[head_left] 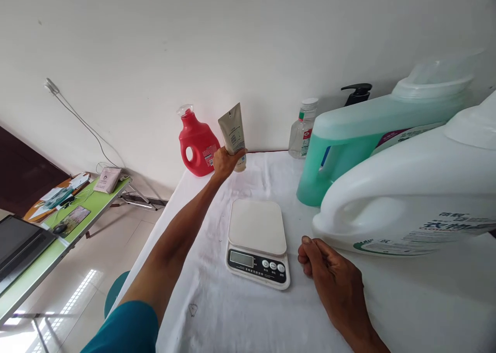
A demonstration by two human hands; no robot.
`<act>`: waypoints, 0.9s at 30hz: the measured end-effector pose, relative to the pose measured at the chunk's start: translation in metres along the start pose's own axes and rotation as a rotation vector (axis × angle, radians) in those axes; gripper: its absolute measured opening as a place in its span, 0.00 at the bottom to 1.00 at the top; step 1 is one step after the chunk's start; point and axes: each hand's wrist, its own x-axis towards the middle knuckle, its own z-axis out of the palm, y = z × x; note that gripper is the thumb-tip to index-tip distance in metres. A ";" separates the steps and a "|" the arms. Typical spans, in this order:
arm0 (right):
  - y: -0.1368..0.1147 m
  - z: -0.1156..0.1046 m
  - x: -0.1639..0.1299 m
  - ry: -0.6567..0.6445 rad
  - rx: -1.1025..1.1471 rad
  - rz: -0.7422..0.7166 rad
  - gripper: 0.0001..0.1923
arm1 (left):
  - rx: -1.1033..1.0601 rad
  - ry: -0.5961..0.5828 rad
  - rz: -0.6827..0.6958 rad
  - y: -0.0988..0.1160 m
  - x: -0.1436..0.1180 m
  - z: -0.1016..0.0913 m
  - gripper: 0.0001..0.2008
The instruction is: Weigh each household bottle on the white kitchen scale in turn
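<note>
At the far end of the white-covered table, my left hand (225, 162) is wrapped round a beige squeeze tube (232, 131), which stands cap down and leans a little. Just left of the tube is a red jug-shaped bottle (199, 143) with a clear cap. My right hand (333, 278) is loosely curled into a fist near the table, with no object visible in it. Between my arms lies a white kitchen scale (256, 229); its display looks blank. The right hand is beside the scale's lower right corner.
A large white detergent bottle (411, 198) and a green one (344, 141) crowd the right side. Behind them are a clear bottle (303, 128) and a black pump top (357, 92). A green-topped table (89, 208) with a laptop (21, 249) stands off to the left.
</note>
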 end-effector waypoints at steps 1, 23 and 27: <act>0.000 0.000 0.000 -0.003 0.007 -0.013 0.31 | 0.012 0.013 -0.021 -0.002 0.013 0.008 0.15; 0.004 0.001 -0.003 -0.039 0.029 -0.031 0.30 | 0.007 0.063 -0.204 0.011 0.033 0.024 0.26; 0.002 0.001 -0.002 -0.024 0.033 -0.062 0.30 | -0.108 0.066 -0.004 0.034 -0.016 0.021 0.45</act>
